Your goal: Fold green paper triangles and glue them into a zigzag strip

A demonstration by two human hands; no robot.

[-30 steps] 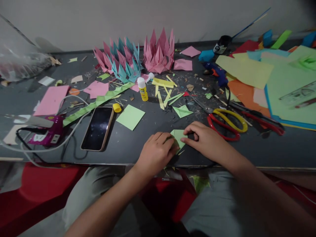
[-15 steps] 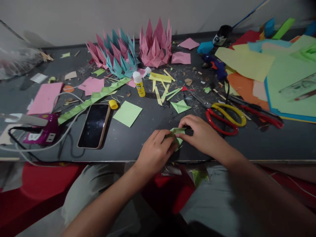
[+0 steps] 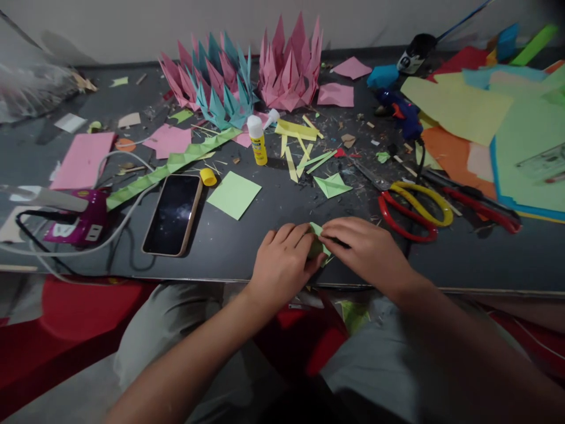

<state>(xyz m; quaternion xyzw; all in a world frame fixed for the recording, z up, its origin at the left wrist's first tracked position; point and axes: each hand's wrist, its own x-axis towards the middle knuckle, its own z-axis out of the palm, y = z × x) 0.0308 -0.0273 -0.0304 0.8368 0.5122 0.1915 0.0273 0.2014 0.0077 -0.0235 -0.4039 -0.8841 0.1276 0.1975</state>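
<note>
Near the front edge of the dark table, a small piece of folded green paper lies between both hands, mostly covered by fingers. My left hand is closed over its left side, fingers curled on it. My right hand pinches its right side between thumb and fingertips. Just beyond the hands lies a folded green paper piece with crease lines. To its left is a flat green paper square. An uncapped-looking yellow glue stick stands upright behind the square, its yellow cap lying by the phone.
A phone and a purple power adapter with cables lie left. Red and yellow scissors and a red-handled cutter lie right. Pink folded-paper crowns stand at the back. Coloured sheets cover the right, near a blue glue gun.
The right hand has turned flatter, its fingers now drawn together on the paper. The left hand covers more of the paper. The whole view has shifted slightly.
</note>
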